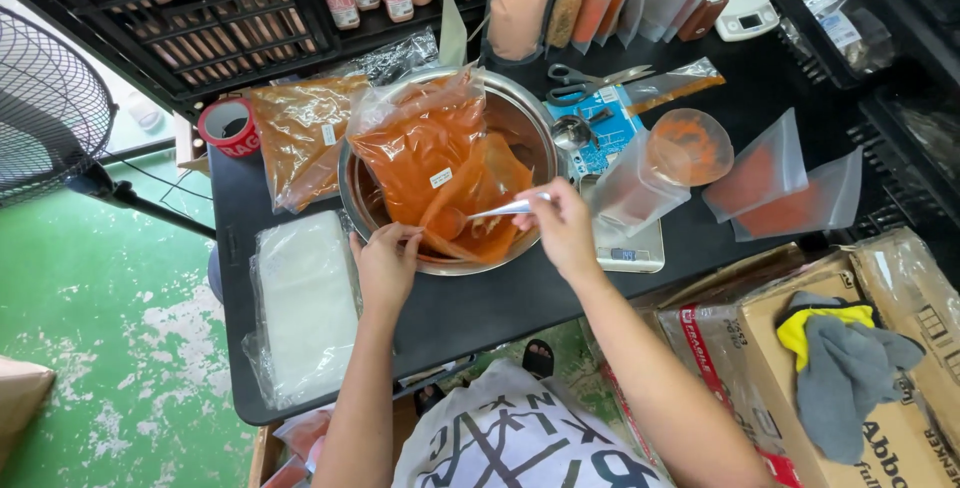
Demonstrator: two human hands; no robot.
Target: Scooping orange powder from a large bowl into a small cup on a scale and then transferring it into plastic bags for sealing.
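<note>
At the far left stands a fan (45, 113), then a red tape roll (229, 126) and a stack of clear bags (305, 298) on the black desk (480, 308). The left hand (385, 266) pinches the open edge of the orange powder bag (440, 163) lying in the steel bowl (520, 113). The right hand (562, 228) has its fingers clenched round a spoon (500, 210) dipped into that bag. Judging by the filled pouches (780, 183) at right and empty ones left, portioning seems partway done. The scale (630, 248) is mostly covered; the spoon's bowl is hidden.
</note>
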